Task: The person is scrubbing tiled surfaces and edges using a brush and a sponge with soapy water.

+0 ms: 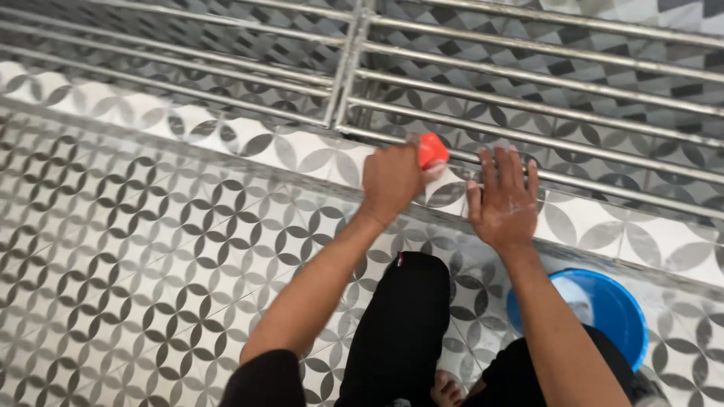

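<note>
The left hand (391, 181) is curled tight around a red brush (432, 149) — pressed to the tiled ledge (302, 151) below the metal gate (528, 83). The right hand (504, 197) lies flat, fingers spread, on the ledge just beside it — arm stretched forward above a blue bucket (611, 301).

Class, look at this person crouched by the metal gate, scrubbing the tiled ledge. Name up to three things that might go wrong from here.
1. The right hand is spread flat on the tiled ledge, which looks wet; it may slip.
2. The blue bucket sits close by the right forearm and knee; a shift could tip it.
3. The left hand works the red scrubber right under the gate bars; knuckles might knock them.
</note>
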